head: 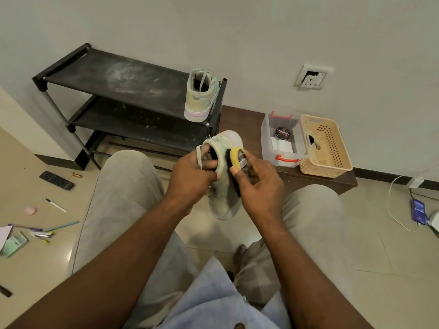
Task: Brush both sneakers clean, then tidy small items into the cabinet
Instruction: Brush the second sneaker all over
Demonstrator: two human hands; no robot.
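sneaker (223,205): matt suede-like cloth | brush (235,157): dark bristles, smooth yellow back | rack (133,77): matt black cloth shelves (dust-streaked), metal poles | floor (392,245): glossy tile | basket (332,143): beige perforated plastic | box (266,141): clear smooth plastic | cabinet (237,122): matt brown wood

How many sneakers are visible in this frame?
2. The first sneaker stands on the top shelf of the black rack, at its right end. The left hand grips the second sneaker; the right hand holds a brush against it. No others show.
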